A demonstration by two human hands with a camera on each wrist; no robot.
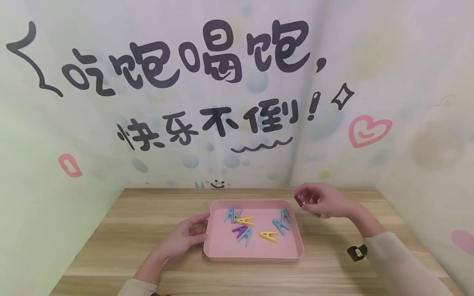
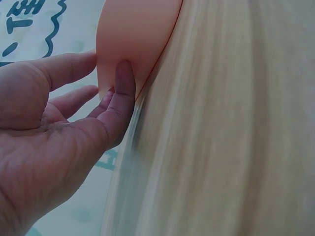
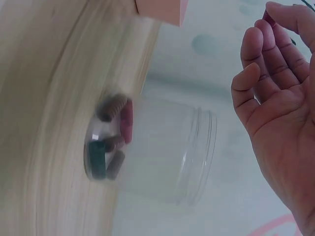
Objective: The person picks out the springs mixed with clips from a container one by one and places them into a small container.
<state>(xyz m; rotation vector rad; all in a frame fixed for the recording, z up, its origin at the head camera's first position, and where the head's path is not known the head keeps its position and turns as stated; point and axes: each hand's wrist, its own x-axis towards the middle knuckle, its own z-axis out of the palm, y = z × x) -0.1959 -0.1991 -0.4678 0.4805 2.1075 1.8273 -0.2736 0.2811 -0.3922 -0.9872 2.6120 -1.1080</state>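
Note:
My left hand (image 1: 184, 237) touches the left wall of a shallow pink tray (image 1: 222, 248); in the left wrist view the fingertips rest against its outer side. Inside the tray lie several small clothespins: blue ones such as the clothespin (image 1: 280, 226) at the right, yellow ones including a clothespin (image 1: 268, 236) near the middle, and a purple clothespin (image 1: 240, 230). Beyond the tray's right side, raised above the table, my right hand (image 1: 327, 200) pinches a small dark red piece (image 1: 298, 200) between thumb and fingertips. Its exact kind cannot be told.
Below the right hand, the right wrist view shows a clear open jar (image 3: 162, 147) on the table with several small brown, red and dark green pieces at its bottom. The wooden table (image 1: 148, 213) ends at a printed curtain (image 1: 240, 164) behind; pale sheets hang on both sides.

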